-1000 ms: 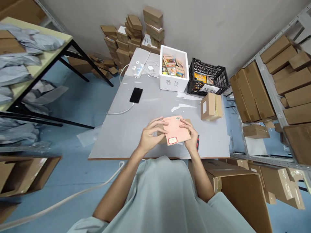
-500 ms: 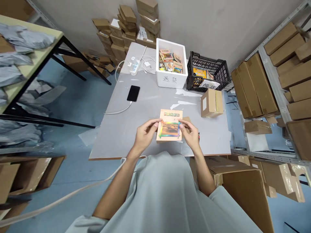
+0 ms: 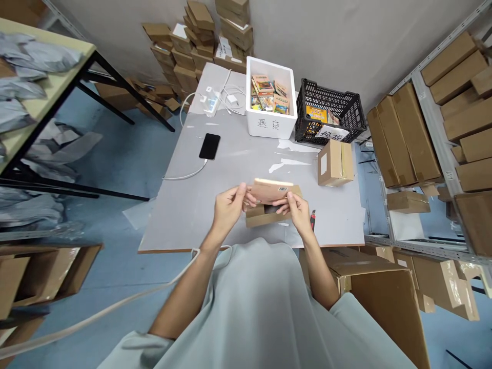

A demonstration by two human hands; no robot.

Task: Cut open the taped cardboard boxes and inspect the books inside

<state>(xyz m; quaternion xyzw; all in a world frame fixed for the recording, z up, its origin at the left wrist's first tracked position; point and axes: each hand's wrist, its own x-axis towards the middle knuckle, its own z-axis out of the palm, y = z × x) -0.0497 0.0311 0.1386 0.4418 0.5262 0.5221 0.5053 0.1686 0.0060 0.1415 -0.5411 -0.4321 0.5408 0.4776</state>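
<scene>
A thin book [image 3: 269, 191] is held up between my two hands, its plain back cover with a small barcode facing me and its pale page edge uppermost. My left hand [image 3: 229, 205] pinches the book's left end between thumb and fingers. At the other end my right hand [image 3: 298, 209] grips it, thumb in front near the barcode. Below and behind the book lies an open cardboard box [image 3: 263, 219] on the grey table [image 3: 184, 215], partly hidden by the book and hands. A red and black box cutter [image 3: 312, 219] rests just right of my right hand.
Toward the back stand a white foam box [image 3: 271, 128] of books and a black crate [image 3: 330, 110] with some books. A closed carton [image 3: 334, 164] sits at right. A phone [image 3: 210, 147] on a cable lies left, near a power strip [image 3: 212, 105].
The book has been tilted so its back cover and page edge show instead of the colourful front. The open box beneath and the box cutter are now more visible.
</scene>
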